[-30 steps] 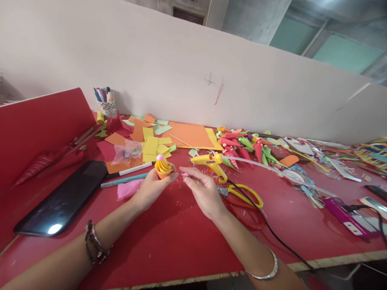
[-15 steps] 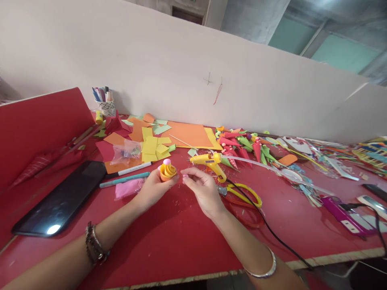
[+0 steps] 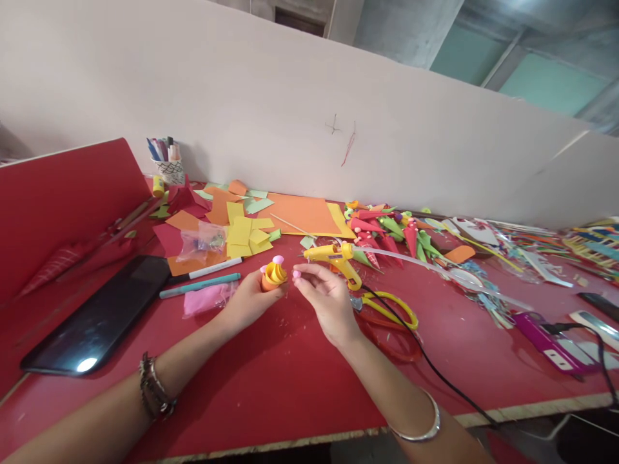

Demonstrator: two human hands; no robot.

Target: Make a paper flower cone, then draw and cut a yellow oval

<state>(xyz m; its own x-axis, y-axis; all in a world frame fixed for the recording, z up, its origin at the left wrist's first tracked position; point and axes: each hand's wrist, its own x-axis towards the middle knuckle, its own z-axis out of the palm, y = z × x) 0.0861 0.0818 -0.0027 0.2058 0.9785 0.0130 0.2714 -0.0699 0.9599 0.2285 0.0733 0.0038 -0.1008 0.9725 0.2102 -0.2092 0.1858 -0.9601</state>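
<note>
My left hand (image 3: pixel 249 301) is closed around a small paper cone (image 3: pixel 274 277), orange outside with a yellow swirl on top and pink balls stuck at its rim. Between the thumb and fingertips of my right hand (image 3: pixel 329 303) is a small pink ball (image 3: pixel 296 274), just right of the cone and apart from it. Behind my right hand lies a yellow glue gun (image 3: pixel 341 261) with a long clear glue stick in its back. Scissors (image 3: pixel 391 310) with yellow handles rest to the right of that hand.
A black phone (image 3: pixel 97 312) lies at the left, near markers (image 3: pixel 200 285) and a pink packet (image 3: pixel 207 299). Coloured paper pieces (image 3: pixel 239 232) and finished paper cones (image 3: pixel 382 232) line the back. A black cable (image 3: pixel 435 367) runs right past a purple power strip (image 3: pixel 554 345).
The cone in my left hand has shifted slightly right and tilted. My right fingertips have turned and risen a little, so the pink ball shows more clearly.
</note>
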